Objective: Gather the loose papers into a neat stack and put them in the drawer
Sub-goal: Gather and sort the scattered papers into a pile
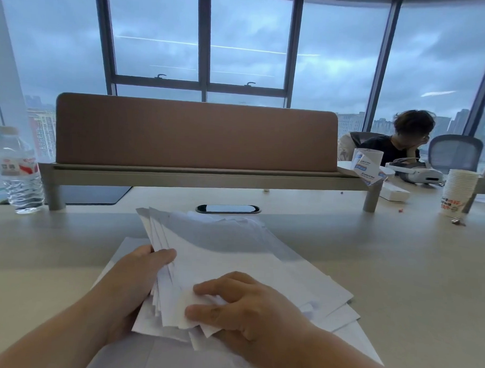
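Observation:
A loose bundle of several white papers (232, 255) is lifted off the desk in front of me, its sheets fanned and uneven at the edges. My left hand (137, 279) grips the bundle's left edge, thumb on top. My right hand (238, 306) holds the near corner, fingers curled over the top sheets. More white sheets (122, 248) lie flat on the desk under the bundle. No drawer is in view.
A water bottle (21, 171) stands at the far left of the beige desk (398, 274). A brown divider panel (196, 134) runs across the back. At the far right are a stack of paper cups (456, 191), a headset (419, 172) and a seated person (398, 143).

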Demonstrator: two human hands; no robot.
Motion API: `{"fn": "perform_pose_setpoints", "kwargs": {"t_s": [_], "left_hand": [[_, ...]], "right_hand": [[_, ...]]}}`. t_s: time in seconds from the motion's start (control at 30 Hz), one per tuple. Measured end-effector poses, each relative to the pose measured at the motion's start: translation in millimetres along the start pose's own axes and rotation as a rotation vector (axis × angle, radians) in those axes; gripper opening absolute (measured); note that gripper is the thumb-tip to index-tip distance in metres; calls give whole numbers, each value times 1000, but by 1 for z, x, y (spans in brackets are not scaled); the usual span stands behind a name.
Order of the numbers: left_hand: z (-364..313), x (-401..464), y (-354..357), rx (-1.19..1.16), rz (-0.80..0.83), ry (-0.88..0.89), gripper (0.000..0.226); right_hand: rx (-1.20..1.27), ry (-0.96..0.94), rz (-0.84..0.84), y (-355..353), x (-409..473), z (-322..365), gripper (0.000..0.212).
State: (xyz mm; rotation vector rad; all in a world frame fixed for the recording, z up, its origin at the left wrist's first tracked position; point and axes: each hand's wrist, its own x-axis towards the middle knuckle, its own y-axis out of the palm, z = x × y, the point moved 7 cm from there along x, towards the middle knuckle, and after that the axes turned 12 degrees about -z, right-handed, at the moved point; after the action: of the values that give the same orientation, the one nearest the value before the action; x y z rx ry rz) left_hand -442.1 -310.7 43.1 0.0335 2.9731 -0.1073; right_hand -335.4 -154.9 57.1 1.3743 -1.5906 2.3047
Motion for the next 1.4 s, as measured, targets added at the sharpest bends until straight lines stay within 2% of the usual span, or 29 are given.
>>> {"fn": "perform_pose_setpoints", "kwargs": {"t_s": [0.1, 0.23, 0.33, 0.43, 0.53, 0.6, 0.7, 0.73, 0.83, 0.97, 1.1, 1.23, 1.4], "left_hand": [[3, -2, 3, 94, 62, -2, 24], [4, -6, 2, 235, 68, 15, 54], [4, -2, 1, 279, 45, 60, 54], [0, -1, 0, 268, 9, 115, 44], [-4, 3, -4, 240, -55, 135, 38], [-7, 6, -8, 214, -75, 146, 38], [-10, 12, -17, 143, -111, 137, 39], [-11, 13, -19, 127, -129, 139, 39], [-13, 16, -23, 77, -162, 137, 38], [-11, 20, -26, 63, -178, 133, 37], [-8, 20, -25, 79, -189, 133, 34], [-9, 18, -23, 97, -184, 146, 34], [-7, 20, -23, 108, -182, 146, 36]], "right_hand": [[36, 74, 116, 2, 1, 4, 43], [148, 123, 207, -2, 3, 5, 59], [196, 167, 200, -4, 3, 3, 68], [153, 271, 106, -11, 0, -12, 70], [-61, 455, -25, -29, -5, -48, 72], [-193, 648, -40, -42, -16, -78, 73], [-339, 1063, 114, -58, -49, -116, 84], [-368, 1150, 166, -62, -59, -123, 90], [-439, 1239, 234, -70, -72, -133, 98], [-469, 1239, 244, -75, -75, -136, 93], [-478, 1226, 266, -76, -73, -133, 78], [-419, 1228, 173, -79, -72, -131, 60], [-320, 1209, 4, -85, -66, -136, 26]]}}
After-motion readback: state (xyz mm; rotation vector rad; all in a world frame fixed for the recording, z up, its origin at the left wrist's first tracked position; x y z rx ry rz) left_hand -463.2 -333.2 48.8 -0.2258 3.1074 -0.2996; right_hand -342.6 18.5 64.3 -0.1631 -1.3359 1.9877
